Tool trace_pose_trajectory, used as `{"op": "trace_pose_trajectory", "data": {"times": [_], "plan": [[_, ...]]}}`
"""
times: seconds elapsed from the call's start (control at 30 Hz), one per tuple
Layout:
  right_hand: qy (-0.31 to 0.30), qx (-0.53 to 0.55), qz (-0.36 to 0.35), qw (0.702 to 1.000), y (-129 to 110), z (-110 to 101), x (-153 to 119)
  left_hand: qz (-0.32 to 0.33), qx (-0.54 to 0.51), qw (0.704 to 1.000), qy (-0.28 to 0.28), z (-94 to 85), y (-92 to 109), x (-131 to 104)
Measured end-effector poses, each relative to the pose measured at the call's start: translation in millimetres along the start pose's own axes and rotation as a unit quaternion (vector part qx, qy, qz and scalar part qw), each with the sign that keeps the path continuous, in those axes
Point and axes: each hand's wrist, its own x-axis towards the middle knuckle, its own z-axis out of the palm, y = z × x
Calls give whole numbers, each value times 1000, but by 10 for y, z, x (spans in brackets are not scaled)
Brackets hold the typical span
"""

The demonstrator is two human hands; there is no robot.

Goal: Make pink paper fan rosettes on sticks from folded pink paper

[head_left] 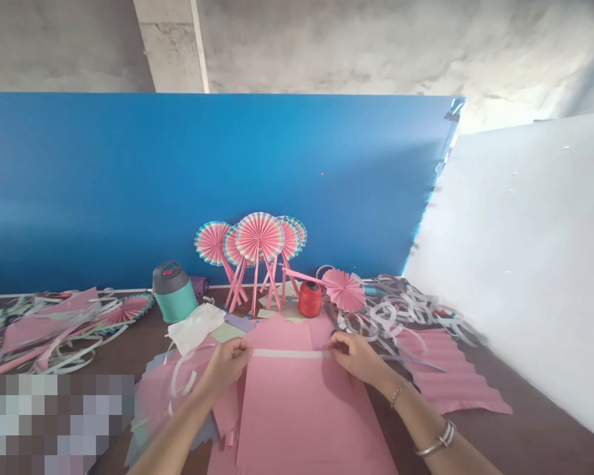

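A large pink paper sheet (307, 409) lies flat in front of me on the dark table. Across its far edge runs a narrow white strip (291, 354). My left hand (231, 359) pinches the strip's left end, thumb against fingers. At the right end my right hand (351, 356) is closed in the same way, with a bracelet and bangle further up that arm. The strip looks straight between the two hands. More pink paper (282, 330) lies beyond it and partly underneath the sheet.
Several pink paper fans (260, 236) stand against the blue partition (327, 165). A red thread spool (309, 299) and another fan (344, 290) are right of them. At left is a teal jug (175, 293); curled white strips (396, 310) and pleated pink paper (455, 373) lie right.
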Motion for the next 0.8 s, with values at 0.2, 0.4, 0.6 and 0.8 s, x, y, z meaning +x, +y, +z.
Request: {"op": "trace_pose_trajectory", "data": {"times": [0.2,0.4,0.6,0.8], "plan": [[-19,-52,-17,998,-69,-14,-27,31,87,996,7,6,3,-24],[-4,-81,-30,996,-88,-13,-33,99,149,984,4,12,-60,-3],[17,-98,-42,994,-138,69,-32,109,218,970,0,27,-89,-24],[74,-123,-10,990,-226,271,3,185,249,951,19,97,-34,-51]]}}
